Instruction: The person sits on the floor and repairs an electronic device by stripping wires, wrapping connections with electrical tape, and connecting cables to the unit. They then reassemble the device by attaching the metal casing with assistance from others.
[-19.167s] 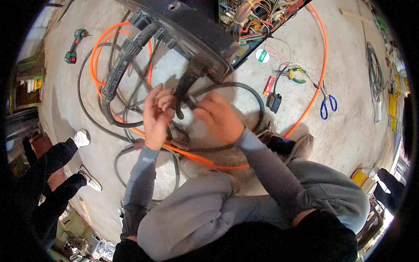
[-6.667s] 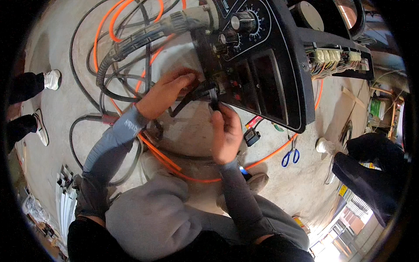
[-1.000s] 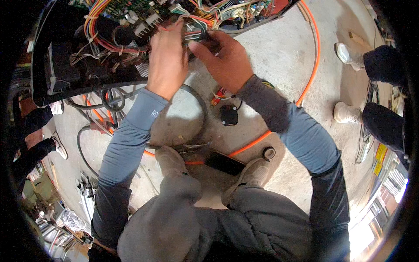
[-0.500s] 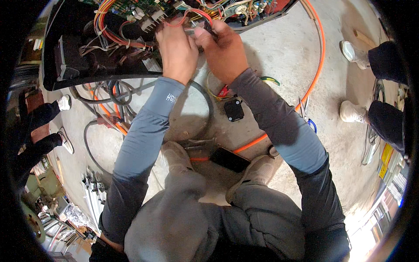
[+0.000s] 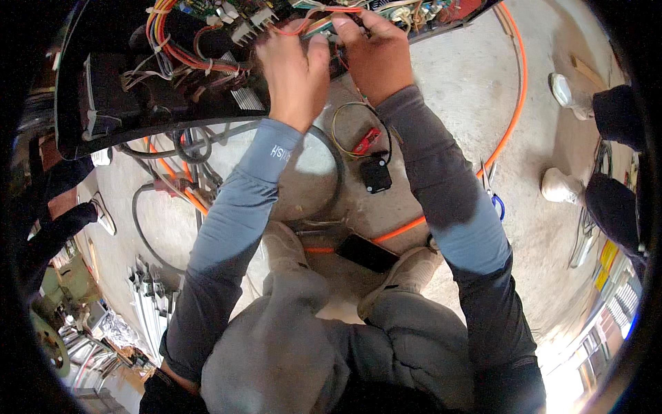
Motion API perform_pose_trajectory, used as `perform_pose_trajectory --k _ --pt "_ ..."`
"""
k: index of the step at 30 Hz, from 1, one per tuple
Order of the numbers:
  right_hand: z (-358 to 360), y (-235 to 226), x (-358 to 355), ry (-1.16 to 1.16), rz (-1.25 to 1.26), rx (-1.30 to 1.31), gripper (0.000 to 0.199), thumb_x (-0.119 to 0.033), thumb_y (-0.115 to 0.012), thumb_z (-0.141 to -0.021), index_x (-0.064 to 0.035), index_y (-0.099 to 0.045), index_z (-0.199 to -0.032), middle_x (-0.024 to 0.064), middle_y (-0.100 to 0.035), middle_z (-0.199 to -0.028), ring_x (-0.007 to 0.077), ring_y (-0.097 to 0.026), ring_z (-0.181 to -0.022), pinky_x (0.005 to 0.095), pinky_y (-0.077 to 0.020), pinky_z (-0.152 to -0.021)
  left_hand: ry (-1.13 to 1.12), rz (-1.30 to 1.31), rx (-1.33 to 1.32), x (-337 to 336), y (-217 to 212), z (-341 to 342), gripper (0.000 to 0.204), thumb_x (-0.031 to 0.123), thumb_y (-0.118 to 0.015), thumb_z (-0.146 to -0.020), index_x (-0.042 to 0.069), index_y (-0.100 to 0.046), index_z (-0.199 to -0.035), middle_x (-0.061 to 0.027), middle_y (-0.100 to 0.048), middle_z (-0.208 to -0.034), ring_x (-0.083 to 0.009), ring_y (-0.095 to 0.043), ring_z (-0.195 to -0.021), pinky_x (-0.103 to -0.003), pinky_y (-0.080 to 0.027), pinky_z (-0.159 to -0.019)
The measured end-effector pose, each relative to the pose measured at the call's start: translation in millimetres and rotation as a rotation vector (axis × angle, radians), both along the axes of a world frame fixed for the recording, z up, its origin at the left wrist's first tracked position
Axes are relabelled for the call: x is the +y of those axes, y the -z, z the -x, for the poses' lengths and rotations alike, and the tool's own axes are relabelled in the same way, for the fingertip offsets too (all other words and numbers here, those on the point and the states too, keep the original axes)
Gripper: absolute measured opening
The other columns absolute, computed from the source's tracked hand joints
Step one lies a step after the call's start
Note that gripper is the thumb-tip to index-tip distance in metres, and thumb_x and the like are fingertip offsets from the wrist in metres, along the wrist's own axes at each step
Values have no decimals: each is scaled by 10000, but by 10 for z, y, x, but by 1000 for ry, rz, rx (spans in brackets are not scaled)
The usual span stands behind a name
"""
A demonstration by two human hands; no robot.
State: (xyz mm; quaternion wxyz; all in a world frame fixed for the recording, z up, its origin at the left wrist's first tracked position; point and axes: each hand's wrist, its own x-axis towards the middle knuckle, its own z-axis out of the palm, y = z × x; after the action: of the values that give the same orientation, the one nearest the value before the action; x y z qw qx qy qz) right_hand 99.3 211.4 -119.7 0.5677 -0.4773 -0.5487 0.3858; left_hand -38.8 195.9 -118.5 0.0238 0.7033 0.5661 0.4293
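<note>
Both my hands are in the front edge of an open black casing (image 5: 207,121) packed with circuit boards and wires. My left hand (image 5: 296,79) reaches in with curled fingers; its fingertips and whatever they hold are hidden, while its thumb points up along the inner side. Beside it, my right hand (image 5: 379,62) pinches thin wires (image 5: 321,26) at the casing's edge between thumb and fingers. A red wire (image 5: 296,27) arches just beyond the left fingers. Left of my hands, a thick bundle of coloured wires (image 5: 155,41) runs past a green circuit board (image 5: 214,10).
Below my right hand lie a small red piece (image 5: 367,141) with a looped thin wire and a black square box (image 5: 376,174). A dark phone (image 5: 365,253) rests between my shoes. An orange cable (image 5: 518,103), blue-handled scissors (image 5: 496,200) and coiled hoses (image 5: 196,148) lie around. People stand at both sides.
My right hand has moved up and right, a little apart from the left, further over the wires. The view has shifted slightly, and the red piece on the floor shows more fully.
</note>
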Motion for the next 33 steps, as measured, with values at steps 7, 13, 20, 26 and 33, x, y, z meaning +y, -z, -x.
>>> perform_pose_trajectory --k 7,13,20,26,33 --pt "-32 -57 33 -82 46 -114 279 -279 -668 -966 -2 -698 -957 184 -714 -833 313 -697 -750 416 -546 -704 -8 -49 123 65 56 45 278 268 -552 -1066 58 -688 -1187 -185 -695 -1053 -395 -621 -989 -509 -436 -864" --pt "17 -125 -368 310 -292 -736 271 -303 -641 -981 -35 -680 -979 209 -637 -839 415 -637 -872 514 -516 -802 -34 44 76 147 13 41 268 270 -553 -1051 60 -719 -1059 -212 -699 -942 -442 -629 -911 -550 -438 -793" --pt "-50 -199 -326 32 -79 -543 279 -306 -655 -965 -30 -687 -992 243 -650 -897 438 -615 -918 521 -508 -839 -9 -28 73 140 34 59 296 307 -561 -1063 58 -716 -1102 -193 -707 -925 -416 -640 -909 -518 -456 -804" --pt "-139 -86 -258 42 -113 -427 322 -338 -723 -967 -20 -738 -1015 143 -681 -776 304 -620 -717 389 -524 -705 38 44 87 110 8 106 240 262 -593 -1043 79 -706 -1149 -185 -699 -1037 -415 -622 -986 -513 -432 -889" --pt "-126 -308 -135 -49 269 69 291 -165 -679 -981 52 -725 -1169 -16 -652 -748 64 -535 -659 254 -449 -592 89 -25 155 18 9 142 238 215 -606 -1030 118 -695 -1228 -167 -684 -1107 -386 -610 -1049 -496 -422 -935"
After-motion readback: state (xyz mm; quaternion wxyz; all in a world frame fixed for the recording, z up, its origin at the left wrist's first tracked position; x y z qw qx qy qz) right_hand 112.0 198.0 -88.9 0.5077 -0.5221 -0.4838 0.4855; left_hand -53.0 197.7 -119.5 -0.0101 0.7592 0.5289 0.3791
